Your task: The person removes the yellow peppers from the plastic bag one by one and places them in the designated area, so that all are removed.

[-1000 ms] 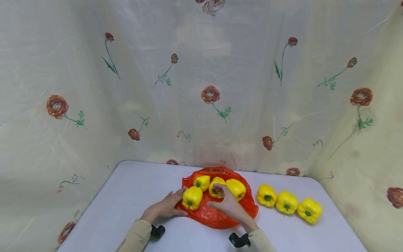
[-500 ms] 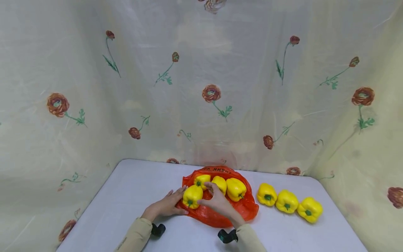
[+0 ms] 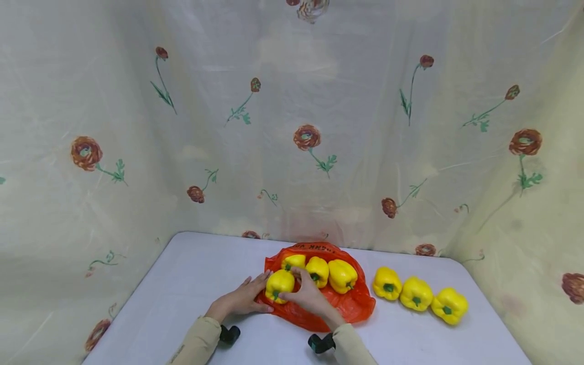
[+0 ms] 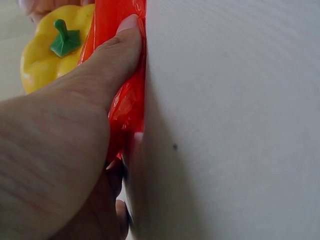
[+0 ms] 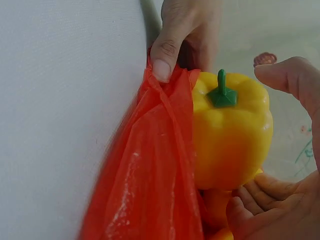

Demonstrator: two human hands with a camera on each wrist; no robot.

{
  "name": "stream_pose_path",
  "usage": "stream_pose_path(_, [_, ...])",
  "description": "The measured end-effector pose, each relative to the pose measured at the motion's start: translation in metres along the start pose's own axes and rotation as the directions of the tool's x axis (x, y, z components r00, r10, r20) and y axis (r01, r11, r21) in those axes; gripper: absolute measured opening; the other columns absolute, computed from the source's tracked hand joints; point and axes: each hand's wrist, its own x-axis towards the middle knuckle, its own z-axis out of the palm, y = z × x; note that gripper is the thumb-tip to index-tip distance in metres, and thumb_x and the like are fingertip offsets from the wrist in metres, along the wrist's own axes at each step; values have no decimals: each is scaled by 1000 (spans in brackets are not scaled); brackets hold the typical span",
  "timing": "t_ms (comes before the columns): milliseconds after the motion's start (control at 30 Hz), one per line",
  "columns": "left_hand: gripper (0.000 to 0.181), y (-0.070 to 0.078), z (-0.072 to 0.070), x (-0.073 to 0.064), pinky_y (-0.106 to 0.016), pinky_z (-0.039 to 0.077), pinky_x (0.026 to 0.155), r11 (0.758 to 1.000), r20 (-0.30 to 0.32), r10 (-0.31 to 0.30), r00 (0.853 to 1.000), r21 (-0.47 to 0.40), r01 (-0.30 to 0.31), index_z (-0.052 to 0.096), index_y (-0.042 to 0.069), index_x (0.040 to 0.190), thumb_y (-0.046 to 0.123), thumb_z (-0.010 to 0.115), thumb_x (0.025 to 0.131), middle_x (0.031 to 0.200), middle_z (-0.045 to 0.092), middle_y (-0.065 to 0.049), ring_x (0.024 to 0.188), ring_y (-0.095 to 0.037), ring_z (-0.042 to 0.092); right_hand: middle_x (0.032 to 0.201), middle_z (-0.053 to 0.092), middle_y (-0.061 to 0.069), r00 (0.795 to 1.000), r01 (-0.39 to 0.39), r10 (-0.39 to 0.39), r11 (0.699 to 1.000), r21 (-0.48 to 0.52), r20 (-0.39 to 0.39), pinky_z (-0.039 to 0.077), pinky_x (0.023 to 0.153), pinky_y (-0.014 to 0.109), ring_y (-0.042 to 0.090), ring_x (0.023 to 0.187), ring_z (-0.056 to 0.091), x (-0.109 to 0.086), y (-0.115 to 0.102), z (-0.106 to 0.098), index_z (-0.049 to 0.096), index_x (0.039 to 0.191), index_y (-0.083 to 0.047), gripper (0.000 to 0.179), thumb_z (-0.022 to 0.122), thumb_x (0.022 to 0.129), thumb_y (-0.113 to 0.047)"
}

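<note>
A red plastic bag [image 3: 339,303] lies spread on the table, with several yellow bell peppers on it. My left hand [image 3: 242,299] holds the bag's left edge; in the right wrist view its thumb presses the red plastic while the fingers lie behind. Beside it sits the front-left bell pepper [image 5: 232,130], green stem up. My right hand [image 3: 310,294] reaches around that pepper's right side, thumb near the stem and fingers behind. A gap shows between its palm and the pepper. Behind are a smaller-looking pepper [image 3: 294,260], a middle pepper [image 3: 318,268] and a right pepper [image 3: 342,276].
Three more yellow peppers stand in a slanting row right of the bag, the nearest to it being one pepper [image 3: 387,284]. The white table [image 3: 191,268] ends at a flower-printed curtain [image 3: 351,167] that runs along the back and sides.
My right hand has moved left across the bag, from over the middle pepper to the front-left pepper. The left hand stays at the bag's edge.
</note>
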Motion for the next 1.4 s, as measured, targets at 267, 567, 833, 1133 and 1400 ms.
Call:
stream_pose_path(267, [93,0,0,1,-54,6,121,1000,-5,13,1000,-2,-13,21,15,155,58,63,84,163,16,-7,149,-27,18,146,39,16,999,35,-34,999,15,-32,36,109,58,34,133,40,5,6,5,33,144,-7,87,80,77,-40])
stream_pose_path(567, [95,1,-1,0,-54,7,121,1000,-5,9,1000,6,-8,21,13,155,59,63,83,162,17,-8,149,-29,19,143,39,18,996,65,-60,994,83,-64,37,110,54,34,132,41,11,8,12,33,140,-2,79,78,80,-26])
stream_pose_path(833, [94,-3,0,2,-54,8,121,999,-6,30,1000,18,-30,20,12,155,59,61,85,162,16,-8,149,-28,19,143,43,17,999,11,-8,999,52,-45,35,110,57,32,126,44,11,13,16,33,144,-3,83,78,80,-30])
stream_pose_path(1133, [94,-2,1,2,-54,8,121,1000,-4,16,1000,17,-16,20,13,155,60,61,84,162,16,-8,149,-28,19,141,46,16,999,10,-8,999,45,-54,37,108,57,31,123,47,12,17,18,34,144,-2,84,79,79,-32])
stream_pose_path(1400, [94,-2,1,1,-55,7,121,1000,0,21,1000,-1,-21,20,13,155,58,62,84,162,16,-9,149,-29,18,142,45,18,999,-11,13,999,49,-53,36,109,58,33,123,46,12,13,18,34,143,-1,84,80,78,-29])
